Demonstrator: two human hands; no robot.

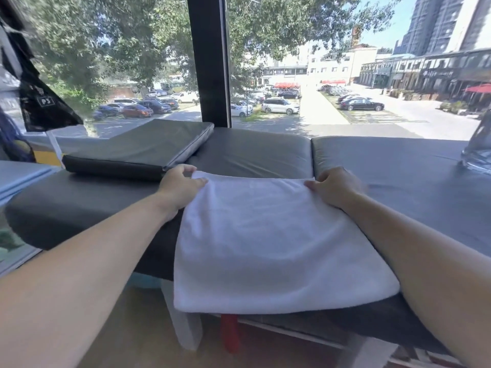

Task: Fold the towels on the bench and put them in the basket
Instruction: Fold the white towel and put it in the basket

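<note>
A white towel (276,243) lies flat on the grey padded bench (398,181), its near edge hanging slightly over the bench front. My left hand (180,188) pinches the towel's far left corner. My right hand (336,185) pinches the far right corner. Both arms reach forward along the towel's sides. No basket is in view.
A loose dark grey cushion (143,147) lies on the bench at the back left, just beyond my left hand. A clear plastic object (478,150) stands at the far right. A window with a black post (210,59) runs behind the bench. Something red (229,333) hangs under it.
</note>
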